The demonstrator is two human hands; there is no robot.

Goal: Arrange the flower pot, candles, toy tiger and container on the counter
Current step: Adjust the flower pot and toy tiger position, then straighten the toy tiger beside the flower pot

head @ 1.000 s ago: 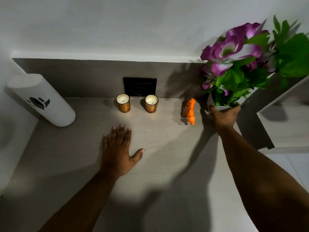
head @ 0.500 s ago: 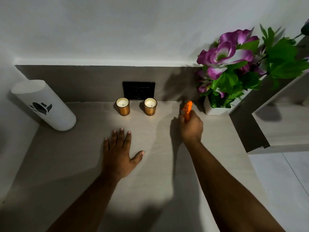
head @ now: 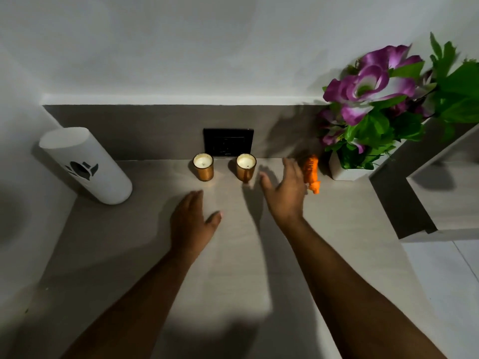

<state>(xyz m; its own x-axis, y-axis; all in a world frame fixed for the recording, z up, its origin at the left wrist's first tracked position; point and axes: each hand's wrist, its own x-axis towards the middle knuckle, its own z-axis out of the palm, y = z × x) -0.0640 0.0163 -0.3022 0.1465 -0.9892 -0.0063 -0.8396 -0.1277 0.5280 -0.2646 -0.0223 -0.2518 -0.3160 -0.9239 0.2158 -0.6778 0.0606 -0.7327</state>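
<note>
White cylindrical container [head: 85,165] stands far left on the counter [head: 233,268]. Two gold candles [head: 203,167] [head: 246,167] at the back, below a black wall socket [head: 228,142]. My left hand [head: 193,221] flat, empty. My right hand [head: 283,193] spread, holding nothing, just beside the toy tiger [head: 311,174]. Flower pot [head: 348,171] far right.

The room is dim, with one bright patch on the pale wood-grain counter [head: 233,255] in front of me, and my arms throw long dark shadows toward its back edge. My open right hand [head: 283,193] is motion-blurred, and the wide lens bends the counter's left and right edges.
</note>
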